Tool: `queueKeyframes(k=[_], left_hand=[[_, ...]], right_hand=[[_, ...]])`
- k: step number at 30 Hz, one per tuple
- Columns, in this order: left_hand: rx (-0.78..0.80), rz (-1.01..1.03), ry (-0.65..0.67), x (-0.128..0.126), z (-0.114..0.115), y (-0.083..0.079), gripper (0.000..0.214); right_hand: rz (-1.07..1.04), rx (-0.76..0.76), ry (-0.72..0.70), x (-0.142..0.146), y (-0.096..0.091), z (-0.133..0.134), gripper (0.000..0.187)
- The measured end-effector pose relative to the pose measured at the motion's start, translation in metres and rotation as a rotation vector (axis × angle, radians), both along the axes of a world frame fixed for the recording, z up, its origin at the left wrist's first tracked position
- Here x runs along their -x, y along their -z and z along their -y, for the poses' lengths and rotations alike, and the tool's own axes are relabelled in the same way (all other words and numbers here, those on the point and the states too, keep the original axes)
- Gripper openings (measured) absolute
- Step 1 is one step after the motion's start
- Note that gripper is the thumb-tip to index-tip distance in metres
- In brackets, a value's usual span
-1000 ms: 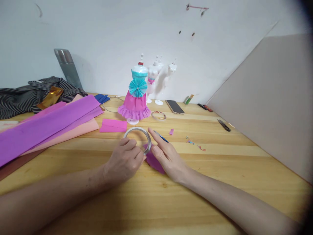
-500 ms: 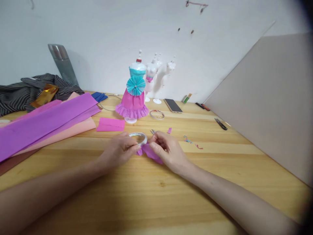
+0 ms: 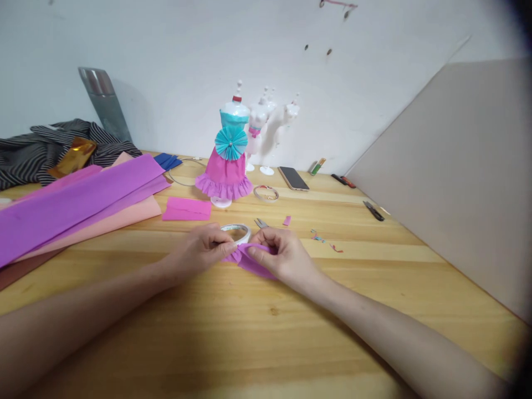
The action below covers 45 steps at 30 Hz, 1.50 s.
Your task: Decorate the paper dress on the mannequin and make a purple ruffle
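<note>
Between my hands is a strip of purple crepe paper (image 3: 254, 267), gathered into small pleats near its left end. My left hand (image 3: 203, 246) pinches the gathered end between thumb and fingers. My right hand (image 3: 282, 252) is closed on the strip's upper edge, just to the right of the pleats. Right behind my fingertips is a roll of tape (image 3: 236, 228), partly hidden by my left hand. Scissor tips (image 3: 261, 223) show beyond my right hand, which covers the rest of them.
A dress-form doll (image 3: 231, 149) in a paper dress stands behind, near other white forms (image 3: 258, 119). Crepe paper sheets (image 3: 83, 208) lie left, with a folded pink piece (image 3: 187, 209). A phone (image 3: 293, 178), bracelet (image 3: 266, 193), paper scraps (image 3: 318, 236) and a cutter (image 3: 374, 211) lie rightward.
My right fingers have shifted slightly left and now pinch the purple strip closer to my left hand. More of the strip shows flat below my right thumb. The view has shifted slightly.
</note>
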<state>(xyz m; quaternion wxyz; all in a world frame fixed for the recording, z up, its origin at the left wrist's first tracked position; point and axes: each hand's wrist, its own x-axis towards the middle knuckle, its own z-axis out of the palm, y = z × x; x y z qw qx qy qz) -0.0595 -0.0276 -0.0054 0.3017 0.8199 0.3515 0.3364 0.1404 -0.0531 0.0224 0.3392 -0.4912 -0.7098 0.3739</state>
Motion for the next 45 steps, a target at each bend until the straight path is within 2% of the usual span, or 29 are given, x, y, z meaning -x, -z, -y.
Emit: queueKeyframes(k=[6, 12, 19, 27, 34, 39, 45], left_hand=[[0.038, 0.033, 0.004, -0.001, 0.001, -0.002, 0.036], [0.046, 0.052, -0.008, -0.002, 0.004, -0.008, 0.037], [0.047, 0.058, 0.024, -0.002, 0.005, -0.007, 0.036], [-0.027, 0.042, 0.032, -0.004, 0.008, -0.008, 0.037], [-0.105, 0.022, 0.059, -0.003, 0.008, -0.005, 0.038], [-0.108, 0.016, 0.030, -0.002, 0.008, -0.004, 0.039], [-0.186, -0.022, 0.009, -0.005, 0.008, -0.002, 0.041]], right_hand=[[0.047, -0.105, -0.027, 0.000, 0.001, 0.006, 0.016], [0.054, -0.132, -0.034, -0.001, 0.001, 0.007, 0.018], [0.054, -0.155, -0.035, 0.001, 0.003, 0.008, 0.014], [0.063, -0.216, -0.036, 0.003, 0.002, 0.011, 0.014], [0.012, -0.170, -0.011, 0.003, 0.005, 0.011, 0.015], [-0.024, -0.185, -0.006, 0.004, 0.006, 0.011, 0.015], [-0.026, -0.173, 0.005, 0.006, 0.008, 0.014, 0.015]])
